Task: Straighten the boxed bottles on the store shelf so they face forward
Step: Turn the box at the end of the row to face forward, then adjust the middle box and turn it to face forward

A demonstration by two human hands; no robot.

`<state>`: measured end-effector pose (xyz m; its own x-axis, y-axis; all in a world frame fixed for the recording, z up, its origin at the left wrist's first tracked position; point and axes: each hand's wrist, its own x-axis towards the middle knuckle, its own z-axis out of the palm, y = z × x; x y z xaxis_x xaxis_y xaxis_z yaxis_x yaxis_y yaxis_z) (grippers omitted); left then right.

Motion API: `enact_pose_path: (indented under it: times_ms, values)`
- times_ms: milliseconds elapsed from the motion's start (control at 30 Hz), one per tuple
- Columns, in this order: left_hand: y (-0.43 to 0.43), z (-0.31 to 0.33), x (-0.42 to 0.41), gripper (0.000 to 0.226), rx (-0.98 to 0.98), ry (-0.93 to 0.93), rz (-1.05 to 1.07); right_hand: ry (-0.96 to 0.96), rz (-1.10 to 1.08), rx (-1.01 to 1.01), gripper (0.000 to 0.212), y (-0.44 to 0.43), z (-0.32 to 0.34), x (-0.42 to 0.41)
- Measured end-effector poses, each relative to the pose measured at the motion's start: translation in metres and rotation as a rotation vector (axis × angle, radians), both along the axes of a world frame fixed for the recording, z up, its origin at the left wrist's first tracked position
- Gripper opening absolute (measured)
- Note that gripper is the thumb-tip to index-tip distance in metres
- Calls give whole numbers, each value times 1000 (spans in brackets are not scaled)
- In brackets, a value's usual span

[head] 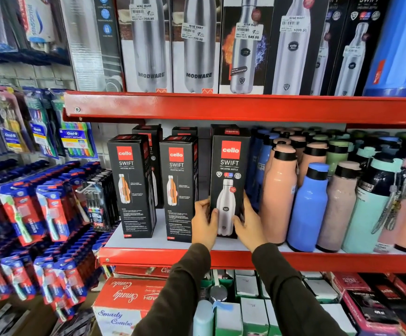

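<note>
head | both hands clamp right cello box (230, 170), left hand (204, 220), right hand (248, 221), middle shelf (197, 257) front | risk: over-twist knocks pink bottle (278, 190) or neighbour box (179, 185)

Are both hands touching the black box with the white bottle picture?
Touching. The head view shows the left hand pressed on the box's left edge and the right hand wrapped round its right edge.
</note>
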<state>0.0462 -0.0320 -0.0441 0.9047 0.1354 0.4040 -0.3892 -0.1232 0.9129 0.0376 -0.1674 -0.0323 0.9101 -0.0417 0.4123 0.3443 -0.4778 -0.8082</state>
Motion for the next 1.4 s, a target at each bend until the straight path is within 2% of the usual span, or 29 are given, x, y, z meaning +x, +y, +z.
enact_pose_path:
  times_ms: [467, 700, 833, 967, 1200, 1400]
  values:
    - [-9, -10, 8, 28, 45, 75, 85, 0, 6, -54, 78, -2, -9, 11]
    - [-10, -9, 7, 31, 26, 91, 103, 5, -13, 3, 77, -2, -14, 14]
    - [-12, -10, 4, 32, 17, 93, 125, -19, -140, 110, 61, -1, -20, 13]
    - [-12, -10, -4, 38, 30, 82, 138, -90, -245, 136, 41, -1, -21, 8]
    - [3, -5, -34, 32, -16, -57, 136, -256, -337, 136, 26, 13, -22, -7]
    - [37, -5, -39, 27, 56, -278, 274, -349, -237, 171, 18, 62, -15, -21]
